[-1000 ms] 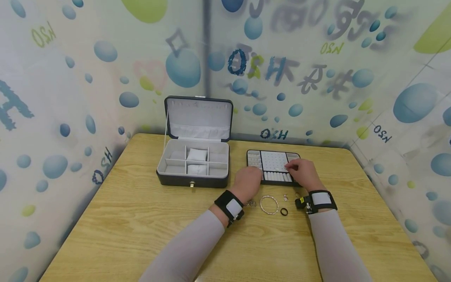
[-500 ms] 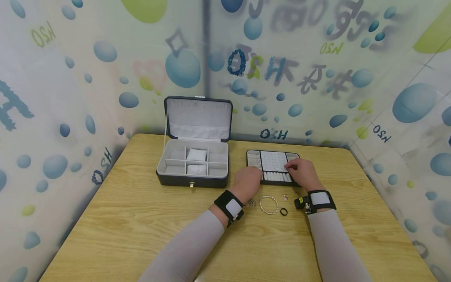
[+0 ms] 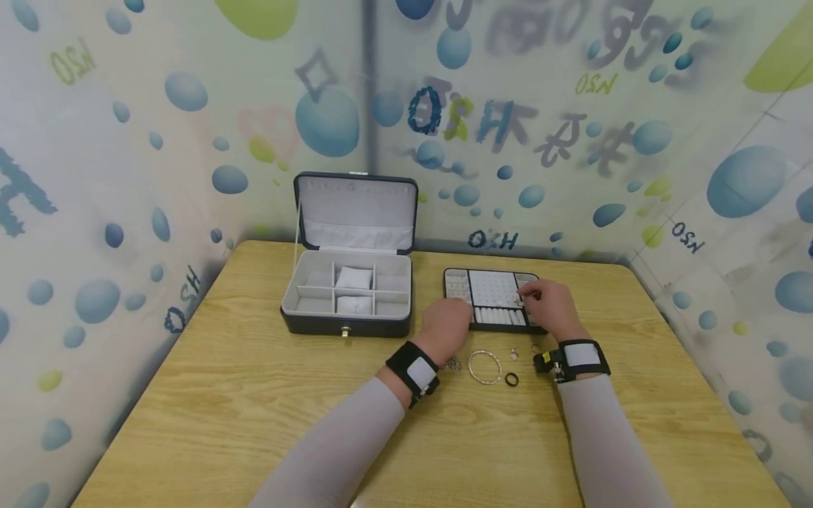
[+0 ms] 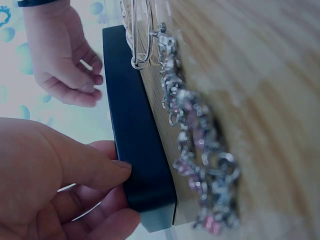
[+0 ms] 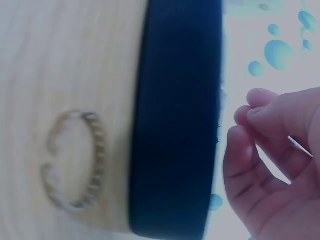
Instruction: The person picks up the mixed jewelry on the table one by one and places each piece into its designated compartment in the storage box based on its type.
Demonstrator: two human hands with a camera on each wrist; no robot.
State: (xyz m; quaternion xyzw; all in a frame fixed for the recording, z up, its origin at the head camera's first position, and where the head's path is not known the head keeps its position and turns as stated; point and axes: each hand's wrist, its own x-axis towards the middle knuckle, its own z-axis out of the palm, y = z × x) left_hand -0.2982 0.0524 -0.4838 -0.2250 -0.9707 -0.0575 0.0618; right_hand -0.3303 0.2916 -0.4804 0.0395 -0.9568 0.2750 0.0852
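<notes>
My left hand grips the front left corner of a dark jewelry tray, thumb on the outer wall and fingers curled behind. Over the tray's right side, my right hand has thumb and fingertips drawn together beside the white pad with small holes. A tiny shiny piece shows just below those fingertips; I cannot tell whether they hold it. By my left wrist lies a silver chain bracelet with pink stones. An open gold-toned ring lies before the tray, near my right wrist.
A twisted bangle, a black ring and a small earring-like piece lie on the table in front of the tray. Left of the tray stands a dark jewelry box, lid raised against the wall, with white cushions in two compartments.
My right hand has shifted slightly right and up from the holed pad, and the tiny shiny piece now shows under its fingertips. My left hand keeps its grip on the tray.
</notes>
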